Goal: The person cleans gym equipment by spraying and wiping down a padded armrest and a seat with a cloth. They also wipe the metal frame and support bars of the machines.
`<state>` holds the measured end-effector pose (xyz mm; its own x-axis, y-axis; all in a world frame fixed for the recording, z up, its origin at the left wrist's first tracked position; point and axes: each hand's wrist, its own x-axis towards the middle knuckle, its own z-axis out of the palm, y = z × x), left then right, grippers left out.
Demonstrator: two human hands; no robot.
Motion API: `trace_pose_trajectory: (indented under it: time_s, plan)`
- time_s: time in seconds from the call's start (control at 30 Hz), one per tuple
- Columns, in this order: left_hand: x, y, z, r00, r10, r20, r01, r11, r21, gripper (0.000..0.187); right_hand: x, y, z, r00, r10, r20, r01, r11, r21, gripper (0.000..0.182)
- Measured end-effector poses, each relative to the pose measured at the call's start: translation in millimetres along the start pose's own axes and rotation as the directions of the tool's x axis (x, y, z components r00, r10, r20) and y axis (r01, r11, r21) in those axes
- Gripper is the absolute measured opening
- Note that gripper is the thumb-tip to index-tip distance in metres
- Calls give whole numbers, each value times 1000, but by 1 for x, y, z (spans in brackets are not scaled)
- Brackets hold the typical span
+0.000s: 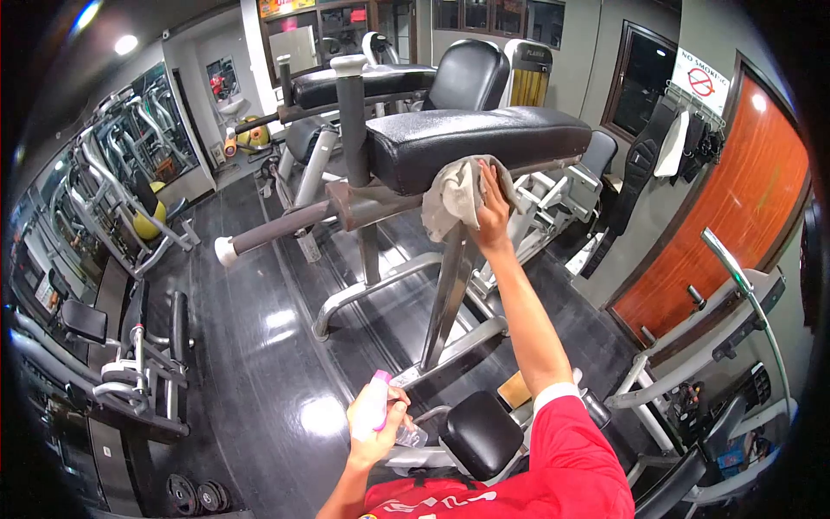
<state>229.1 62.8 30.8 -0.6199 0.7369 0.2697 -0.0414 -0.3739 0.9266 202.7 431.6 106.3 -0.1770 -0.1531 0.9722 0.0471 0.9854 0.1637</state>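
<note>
My right hand (493,214) presses a crumpled light grey cloth (453,195) against the side and lower edge of a long black padded cushion (471,138) on a gym machine. Its fingers lie over the cloth, pointing up. Low in front of my body, my left hand (372,437) is closed round a spray bottle (375,401) with a pink and white head and a clear lower part. A dark bar with a white end (272,232) sticks out to the left below the cushion.
A black seat (484,435) sits close in front of me. More machines stand behind the cushion and at right, near an orange wooden door (722,216). Weight plates (197,495) lie on the black floor (277,381) at lower left. Mirrors line the left wall.
</note>
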Motion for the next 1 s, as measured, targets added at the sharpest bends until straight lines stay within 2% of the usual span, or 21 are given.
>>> trace_pose_trajectory:
  time_s: [0.03, 0.07, 0.13, 0.17, 0.2, 0.27, 0.3, 0.33, 0.4, 0.43, 0.53, 0.6, 0.67, 0.7, 0.83, 1.0]
  plan:
    - [-2, 1, -2, 1000, -2, -10, 2, 1000, -26, 15, 1, -8, 5, 997, 22, -68, -20, 999, 33, 40]
    - [-4, 2, -5, 1000, 2, -12, -2, 1000, -25, 15, 1, -15, 5, 997, 19, -71, -17, 999, 34, 40]
    - [-7, 2, -11, 1000, -10, -6, 9, 1000, -6, 15, 3, -35, -2, 967, 238, -88, -219, 959, 182, 40]
    - [-8, 2, -14, 1000, -10, -5, 10, 1000, -7, 15, 2, -43, -3, 942, 327, -80, -311, 936, 168, 38]
    - [-9, 3, -17, 1000, -6, -7, 6, 1000, -9, 15, 1, -50, -7, 942, 327, -80, -311, 936, 165, 38]
    - [-10, 5, -23, 1000, -10, -4, 10, 1000, -14, 15, -1, -62, -22, 783, 614, 97, -607, 721, 336, 50]
    - [-10, 7, -25, 1000, -10, -2, 10, 999, -32, 15, -1, -69, -31, 695, 700, 166, -711, 635, 302, 43]
    - [-10, 9, -27, 1000, -13, 1, 13, 999, -51, 15, -5, -69, -35, 705, 696, 136, -701, 656, 281, 43]
    - [-11, 10, -34, 999, -29, 26, 30, 998, -60, 16, -2, -80, -42, 651, 752, 106, -650, 479, 590, 44]
    - [-12, 9, -38, 999, -32, 41, 36, 996, -82, 16, -9, -82, -44, 620, 779, 89, -638, 435, 635, 44]
    - [-14, 13, -51, 996, -49, 74, 57, 993, -104, 16, -17, -90, -59, 489, 864, 122, -615, 242, 750, 46]
    - [-13, 13, -62, 995, -33, 90, 44, 992, -121, 18, -11, -101, -68, 520, 849, 97, -593, 276, 757, 40]
    - [-14, 14, -73, 992, -20, 122, 36, 991, -128, 20, -22, -100, -75, 438, 888, 138, -616, 185, 766, 34]
    - [-16, 14, -79, 989, -4, 149, 24, 991, -132, 23, -18, -107, -83, 374, 900, 223, -563, 30, 826, 29]
    - [-14, 16, -94, 983, 15, 182, 9, 992, -129, 28, -14, -138, -91, 374, 916, 146, -621, 130, 773, 27]
    - [-9, 28, -98, 981, 12, 193, 17, 989, -148, 28, -2, -157, -96, 335, 930, 149, -647, 112, 754, 34]
